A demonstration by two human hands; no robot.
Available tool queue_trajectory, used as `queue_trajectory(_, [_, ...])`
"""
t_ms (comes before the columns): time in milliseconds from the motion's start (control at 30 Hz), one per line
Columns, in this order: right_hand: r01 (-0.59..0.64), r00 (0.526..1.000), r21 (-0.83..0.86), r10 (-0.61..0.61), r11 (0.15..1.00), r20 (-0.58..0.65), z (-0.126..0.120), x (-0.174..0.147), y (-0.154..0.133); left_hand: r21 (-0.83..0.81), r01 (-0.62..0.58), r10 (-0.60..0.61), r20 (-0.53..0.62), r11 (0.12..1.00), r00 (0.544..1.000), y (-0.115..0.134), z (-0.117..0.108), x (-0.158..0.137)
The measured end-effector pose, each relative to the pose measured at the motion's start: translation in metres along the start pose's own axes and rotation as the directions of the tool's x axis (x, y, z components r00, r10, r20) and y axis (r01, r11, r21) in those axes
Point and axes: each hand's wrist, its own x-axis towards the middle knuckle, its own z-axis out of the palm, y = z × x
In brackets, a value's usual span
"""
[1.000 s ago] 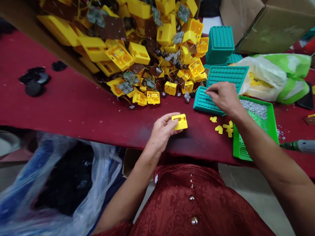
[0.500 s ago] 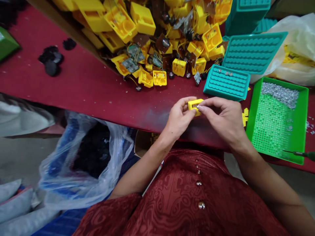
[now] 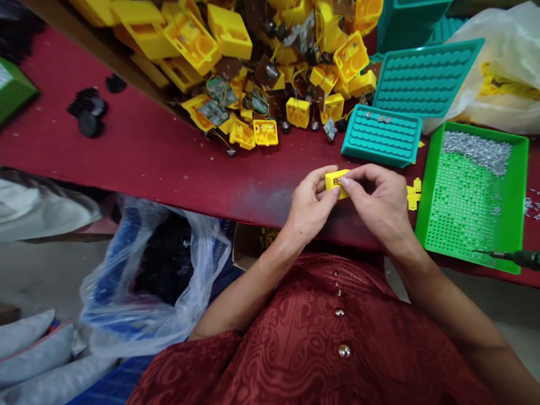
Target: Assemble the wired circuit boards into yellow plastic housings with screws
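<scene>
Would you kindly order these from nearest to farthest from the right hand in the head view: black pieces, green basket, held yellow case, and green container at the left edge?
1. Yellow case: at the right hand, held by the left hand.
2. Green basket: right of both hands.
3. Black pieces: well off to the left.
4. Green container: farthest left, partly cut off.
</scene>
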Motion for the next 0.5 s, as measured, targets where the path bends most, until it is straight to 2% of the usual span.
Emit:
queue_trajectory(167, [-0.058,0.998,-0.088,0.059,0.994,0.008,0.000,0.000,0.000,0.157,-0.088,0.101,-0.081,0.984,0.992,-0.004,0.007,-0.005])
queue_trajectory(300, [-0.022,0.999,-0.100,0.024,0.995,0.024,-0.002,-0.001,0.003,0.315,-0.152,0.186,-0.079,0.937,0.979,-0.005,0.010,-0.010])
queue_trajectory(400, [0.020,1.000,-0.137,-0.017,0.990,0.023,-0.005,0.002,0.006,0.286,-0.176,0.195,-0.041,0.942,0.980,-0.007,0.009,-0.011])
queue_trajectory(500, [-0.032,0.999,-0.175,0.039,0.984,0.036,-0.009,0.011,0.009,0.184,-0.187,0.189,0.011,0.965,0.982,-0.011,0.007,-0.010])
